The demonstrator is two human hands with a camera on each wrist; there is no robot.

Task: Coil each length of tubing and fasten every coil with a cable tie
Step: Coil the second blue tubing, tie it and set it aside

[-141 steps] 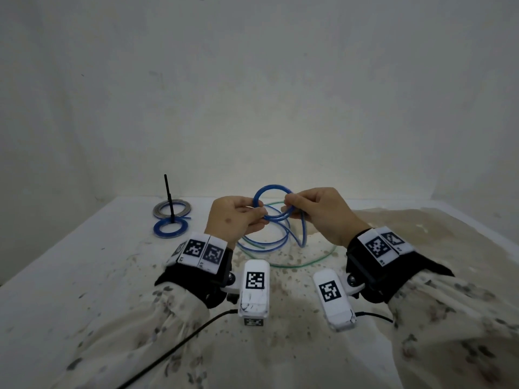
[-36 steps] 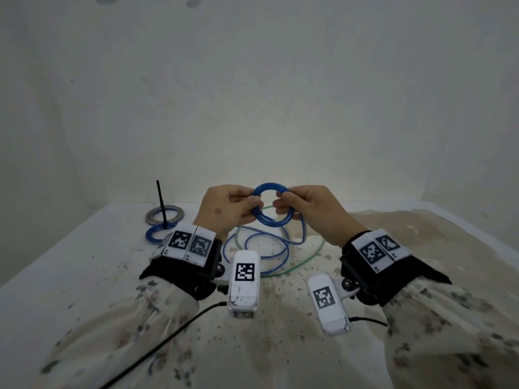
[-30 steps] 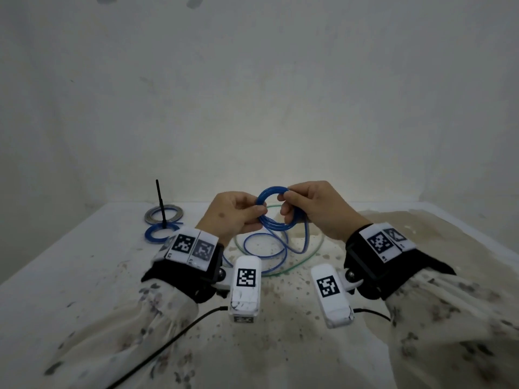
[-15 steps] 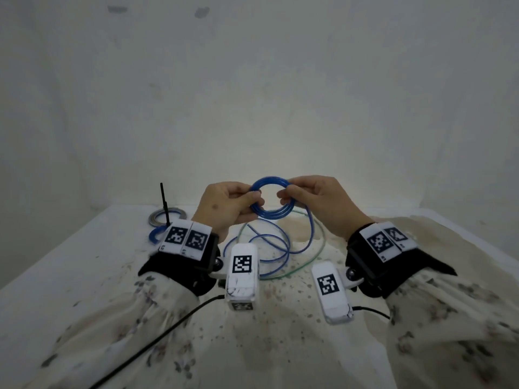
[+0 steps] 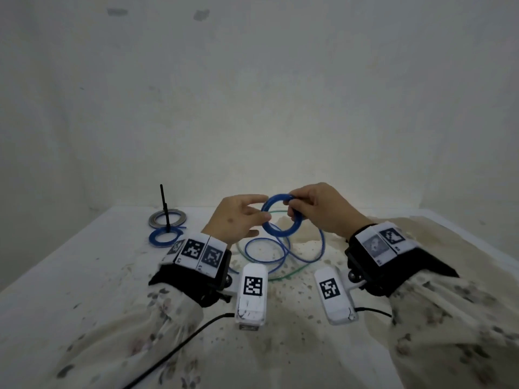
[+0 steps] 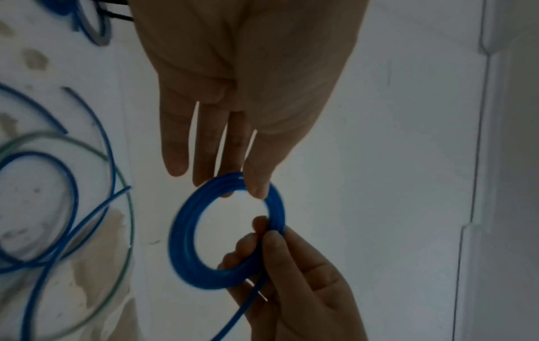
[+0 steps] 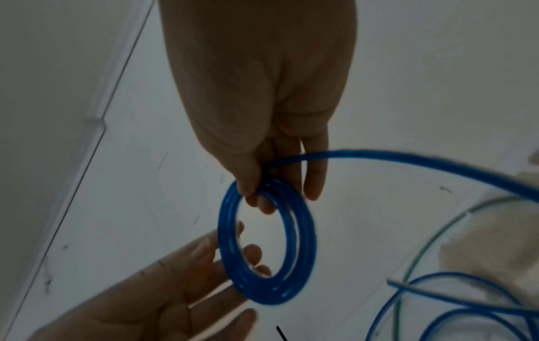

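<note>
A small blue tubing coil (image 5: 280, 233) hangs in the air above the table. My right hand (image 5: 292, 206) pinches its upper right edge between thumb and forefinger, seen close in the right wrist view (image 7: 256, 198) on the coil (image 7: 271, 296). My left hand (image 5: 259, 213) has straight fingers, and their tips touch the coil's left side (image 6: 181, 237). The uncoiled blue tail (image 5: 320, 248) drops from the coil and lies in loose loops on the table. A thin green tube (image 5: 292, 272) lies under those loops.
At the back left of the stained white table (image 5: 84, 276) lie a grey coil (image 5: 179, 219) and a blue coil (image 5: 157, 240), with a black cable tie tail (image 5: 164, 203) standing upright. Walls close in behind and at both sides.
My left hand has let go of its pinch on the coil and straightened its fingers. The right hand keeps its hold, and more of the tail is wound onto the coil.
</note>
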